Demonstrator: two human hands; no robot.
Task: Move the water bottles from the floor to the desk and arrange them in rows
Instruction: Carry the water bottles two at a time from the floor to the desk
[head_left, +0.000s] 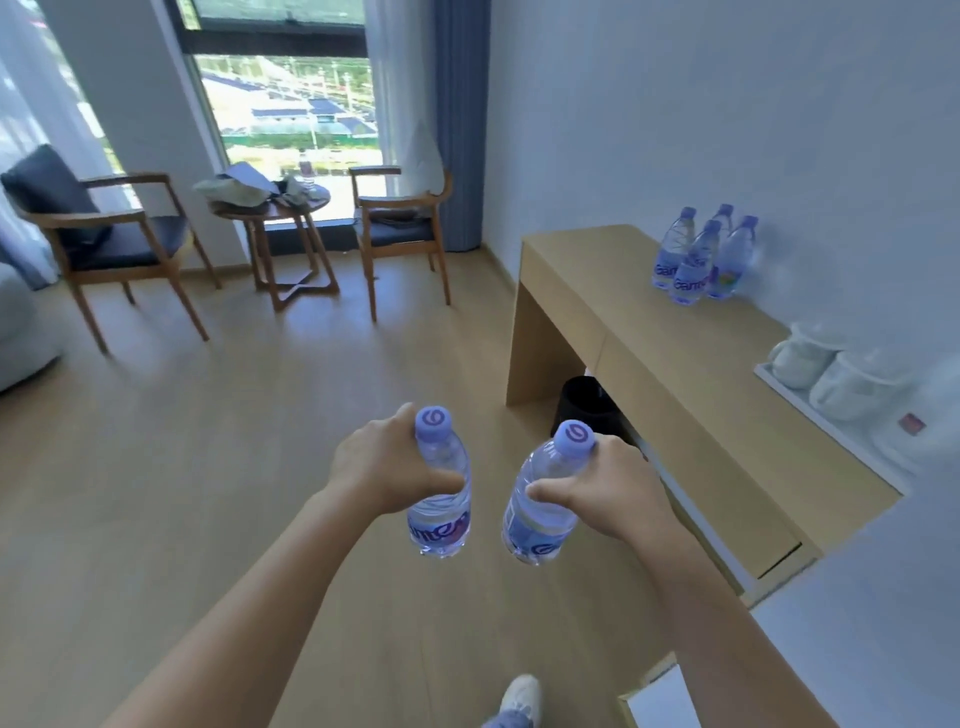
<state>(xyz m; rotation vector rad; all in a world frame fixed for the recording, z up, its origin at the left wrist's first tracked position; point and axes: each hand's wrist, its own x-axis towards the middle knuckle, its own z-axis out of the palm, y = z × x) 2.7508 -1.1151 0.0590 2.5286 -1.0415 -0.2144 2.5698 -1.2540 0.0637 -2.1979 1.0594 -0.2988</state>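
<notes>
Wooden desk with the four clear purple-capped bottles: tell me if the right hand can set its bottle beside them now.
Probably not yet: the right hand with its clear bottle is well short of the four bottles on the wooden desk.

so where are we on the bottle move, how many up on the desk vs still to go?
Done: four bottles stand clustered at the far end of the desk, near the wall. In hand: the left hand holds one bottle and the right hand holds another, both carried above the floor. Left: set these two down in line. No bottles show on the visible floor.
</notes>
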